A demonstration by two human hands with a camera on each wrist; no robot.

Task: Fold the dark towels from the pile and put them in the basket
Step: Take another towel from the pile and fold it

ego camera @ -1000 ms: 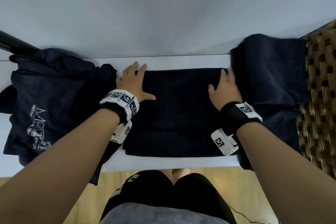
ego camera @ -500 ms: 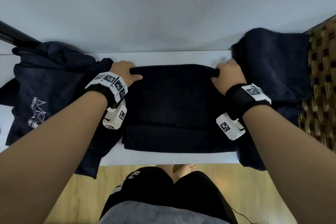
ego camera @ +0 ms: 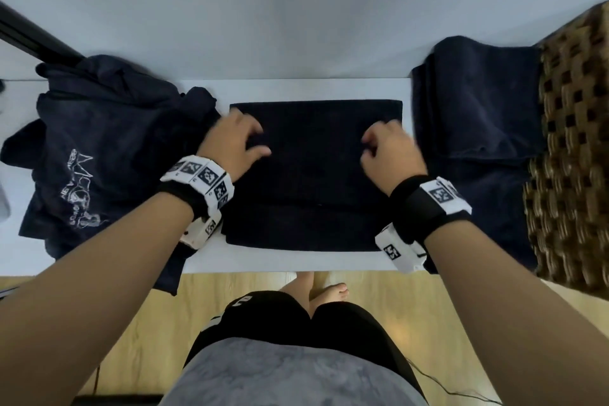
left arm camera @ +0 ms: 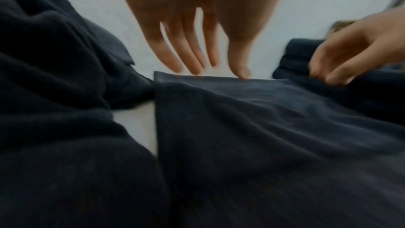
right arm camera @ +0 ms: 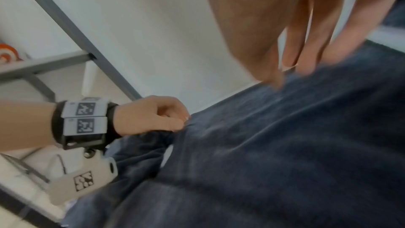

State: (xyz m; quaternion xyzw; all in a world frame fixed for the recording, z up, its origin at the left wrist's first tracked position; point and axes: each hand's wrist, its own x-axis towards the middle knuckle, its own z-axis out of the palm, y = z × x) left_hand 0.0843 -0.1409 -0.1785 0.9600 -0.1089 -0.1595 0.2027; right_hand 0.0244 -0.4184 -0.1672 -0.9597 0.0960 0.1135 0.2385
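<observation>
Your left hand (ego camera: 234, 138) and right hand (ego camera: 390, 150) hover over the folded dark towel (ego camera: 314, 175), which lies flat mid-counter (ego camera: 296, 89); both have fingers loosely spread and grasp nothing. The unfolded pile (ego camera: 99, 142) sits left, the basket (ego camera: 573, 155) right, with dark towels (ego camera: 474, 102) draped at its edge.

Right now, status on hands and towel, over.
Left hand and right hand loose over the folded towel, gripping nothing. Towel flat on table, not yet in basket. Unfolded pile left; nothing blocking.
</observation>
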